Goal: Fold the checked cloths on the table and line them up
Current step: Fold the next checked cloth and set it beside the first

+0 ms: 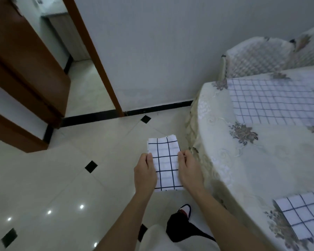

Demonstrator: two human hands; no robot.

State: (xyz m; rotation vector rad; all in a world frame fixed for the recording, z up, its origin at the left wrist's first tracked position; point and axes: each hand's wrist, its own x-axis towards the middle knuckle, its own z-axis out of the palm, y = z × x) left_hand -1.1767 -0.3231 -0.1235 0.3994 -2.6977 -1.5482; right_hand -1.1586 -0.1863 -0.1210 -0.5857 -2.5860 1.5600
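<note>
Both hands' fingers (150, 160) pinch the folded checked cloth (165, 163).

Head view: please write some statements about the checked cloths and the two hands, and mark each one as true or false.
1. Both hands hold one folded checked cloth in the air, beside the table. True: the left hand grips its left edge and the right hand its right edge.
2. The held cloth lies flat on the table. False: it is over the tiled floor, left of the table.
3. A large spread checked cloth lies at the far side of the table. True.
4. There is no other cloth on the near side of the table. False: a smaller checked cloth lies there.
5. The checks are red. False: they are dark lines on white.
</note>
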